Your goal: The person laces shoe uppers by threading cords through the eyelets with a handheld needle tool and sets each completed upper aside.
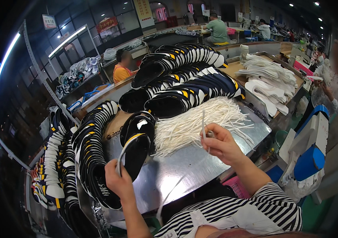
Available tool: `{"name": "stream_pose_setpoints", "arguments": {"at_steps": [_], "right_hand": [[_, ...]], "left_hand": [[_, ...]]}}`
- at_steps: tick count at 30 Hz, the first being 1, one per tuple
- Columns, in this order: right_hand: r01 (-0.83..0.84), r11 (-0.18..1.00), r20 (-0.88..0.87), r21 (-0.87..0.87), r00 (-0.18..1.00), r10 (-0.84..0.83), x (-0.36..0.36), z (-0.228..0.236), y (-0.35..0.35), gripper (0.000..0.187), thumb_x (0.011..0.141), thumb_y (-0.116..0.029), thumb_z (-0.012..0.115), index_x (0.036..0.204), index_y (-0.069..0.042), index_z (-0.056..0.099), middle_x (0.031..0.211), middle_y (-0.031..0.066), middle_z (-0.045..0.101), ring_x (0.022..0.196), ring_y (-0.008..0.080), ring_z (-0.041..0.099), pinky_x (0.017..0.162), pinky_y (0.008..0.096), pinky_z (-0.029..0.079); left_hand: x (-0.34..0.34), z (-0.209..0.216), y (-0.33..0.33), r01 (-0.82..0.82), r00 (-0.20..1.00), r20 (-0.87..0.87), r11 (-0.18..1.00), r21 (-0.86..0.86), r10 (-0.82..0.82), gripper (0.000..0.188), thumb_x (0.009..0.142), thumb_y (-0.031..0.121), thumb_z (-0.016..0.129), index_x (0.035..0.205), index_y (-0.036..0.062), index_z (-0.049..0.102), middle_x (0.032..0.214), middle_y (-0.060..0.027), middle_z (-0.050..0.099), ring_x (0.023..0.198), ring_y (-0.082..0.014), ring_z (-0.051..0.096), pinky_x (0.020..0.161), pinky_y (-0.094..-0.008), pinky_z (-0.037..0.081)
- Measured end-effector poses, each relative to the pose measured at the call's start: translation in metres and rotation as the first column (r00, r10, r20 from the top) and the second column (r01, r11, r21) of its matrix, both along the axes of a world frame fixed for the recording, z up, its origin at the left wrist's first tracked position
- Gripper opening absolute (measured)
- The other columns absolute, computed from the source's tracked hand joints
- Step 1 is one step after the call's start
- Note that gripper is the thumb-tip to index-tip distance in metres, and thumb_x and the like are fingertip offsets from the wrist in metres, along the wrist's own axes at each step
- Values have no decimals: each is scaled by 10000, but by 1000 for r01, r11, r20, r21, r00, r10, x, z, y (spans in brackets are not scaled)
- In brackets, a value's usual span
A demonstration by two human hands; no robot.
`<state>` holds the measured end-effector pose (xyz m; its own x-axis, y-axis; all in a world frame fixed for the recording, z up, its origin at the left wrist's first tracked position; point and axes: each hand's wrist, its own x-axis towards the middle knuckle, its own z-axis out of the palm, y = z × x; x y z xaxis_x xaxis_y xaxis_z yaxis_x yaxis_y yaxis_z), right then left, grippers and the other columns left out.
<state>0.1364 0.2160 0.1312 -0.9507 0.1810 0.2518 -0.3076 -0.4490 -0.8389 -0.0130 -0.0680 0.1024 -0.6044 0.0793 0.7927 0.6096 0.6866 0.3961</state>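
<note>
My left hand (118,180) is closed on the edge of a black shoe upper (138,155) with a white and yellow rim, tilted above the metal tabletop (173,170). In my right hand (221,144), thumb and fingers pinch a thin white lace (204,123) whose end sticks up. Just behind that hand lies a heap of cut white laces (184,129). Another black upper (147,123) rests beyond the held one. A pale strip (169,196) hangs over the table's near edge; whether it joins the pinched lace I cannot tell.
Long stacked rows of shoe uppers (204,89) fill the table's far side, with another row (87,154) curving down the left. White padding pieces (272,79) sit in a tray at the right. A blue and white machine (310,162) stands right. Several people work nearby.
</note>
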Motion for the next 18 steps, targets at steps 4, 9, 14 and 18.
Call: {"name": "stream_pose_setpoints", "arguments": {"at_steps": [4,9,14,18], "right_hand": [[72,997,241,-5,968,-69,35,-62,18,126,928,-100,629,1043,-68,591,761,6,588,501,-5,354,434,159,224],[133,985,394,109,904,-166,41,-115,-12,134,911,-166,678,1011,-90,630,703,-52,578,526,-5,389,454,162,248],[-77,993,351,-94,930,105,20,-129,-34,173,916,-160,666,1065,-92,611,750,-24,608,517,8,400,452,162,254],[-131,979,320,153,944,76,-26,-167,-61,204,927,-233,647,1033,-62,620,776,-8,634,604,46,518,532,205,386]], "left_hand": [[81,-23,62,432,889,113,732,-528,-443,101,698,89,622,785,55,584,764,-111,537,738,-285,536,663,-443,408],[96,-93,103,622,780,275,648,-439,-563,350,691,108,736,1013,33,622,988,-129,601,901,-331,569,751,-442,441],[1,-65,74,542,828,174,682,-491,-532,334,781,225,743,1009,17,615,987,-158,613,949,-349,579,808,-425,450],[-59,-53,81,719,670,561,237,-653,-486,385,843,422,674,902,42,659,819,-127,636,780,-348,628,722,-429,484]]}}
